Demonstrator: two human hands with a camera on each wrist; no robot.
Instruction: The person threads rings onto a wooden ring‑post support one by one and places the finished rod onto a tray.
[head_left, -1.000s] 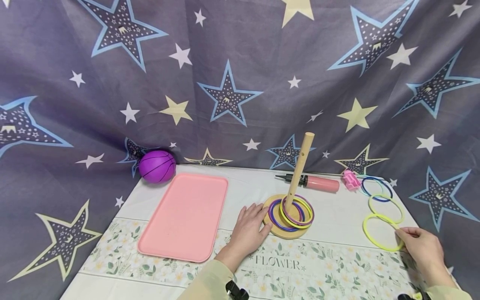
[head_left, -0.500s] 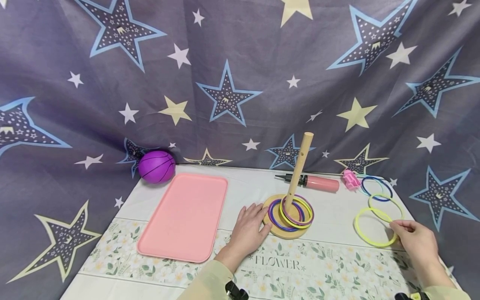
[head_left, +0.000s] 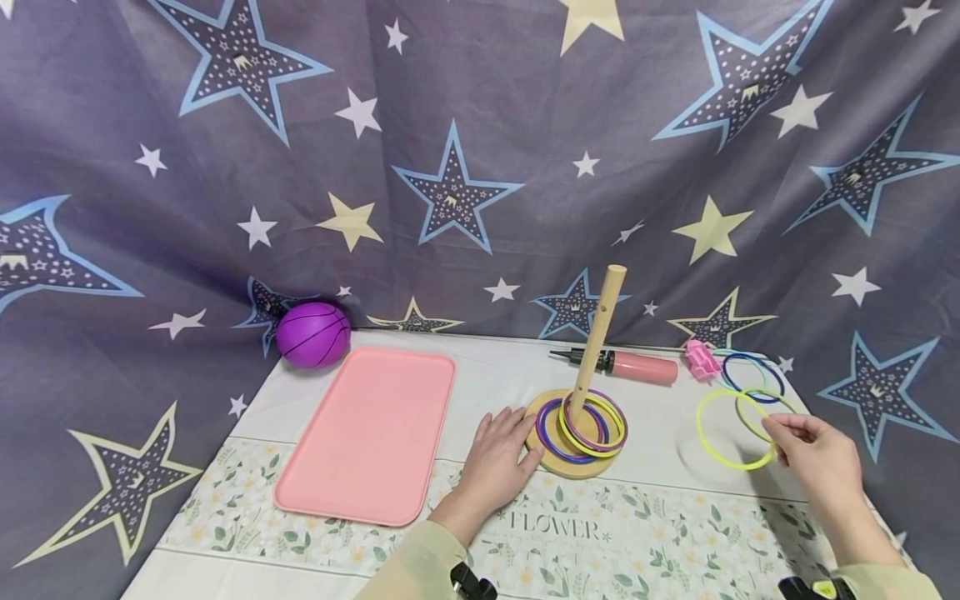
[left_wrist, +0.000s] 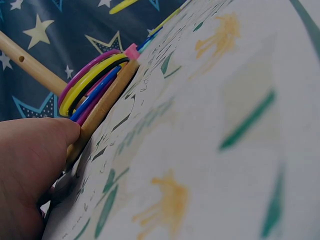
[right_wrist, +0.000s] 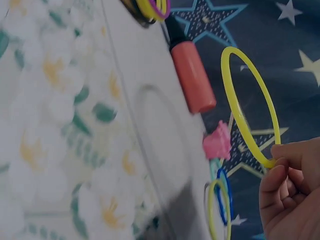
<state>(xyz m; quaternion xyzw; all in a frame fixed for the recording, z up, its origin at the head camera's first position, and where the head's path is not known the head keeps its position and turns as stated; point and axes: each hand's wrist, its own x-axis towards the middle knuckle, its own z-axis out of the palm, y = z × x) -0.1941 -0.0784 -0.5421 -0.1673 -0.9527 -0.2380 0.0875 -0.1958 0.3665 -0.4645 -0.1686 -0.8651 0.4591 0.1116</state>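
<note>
My right hand (head_left: pixel 817 458) pinches a yellow ring (right_wrist: pixel 236 111) by its edge between thumb and fingers; the ring is raised, its shadow on the tablecloth. My left hand (head_left: pixel 493 460) lies palm down, relaxed fingers and thumb at the left edge of a round wooden base (head_left: pixel 573 472). From that base rises a wooden peg (head_left: pixel 598 333). Several rings, purple, yellow and blue, lie loosely stacked around its foot. In the left wrist view the left thumb (left_wrist: pixel 65 131) meets the base's rim, close to the lowest rings.
At the right are a dark blue ring (head_left: pixel 782 387), a yellow-green ring, a light teal ring and a pink plastic piece (head_left: pixel 702 361). A pink hand pump (head_left: pixel 643 368) lies behind the peg. Left stand a pink tray (head_left: pixel 367 433) and a purple ball (head_left: pixel 313 335). A star-patterned curtain hangs behind.
My right hand has lifted the yellow ring off the tablecloth and carried it left and up. The left hand stays at the wooden base.
</note>
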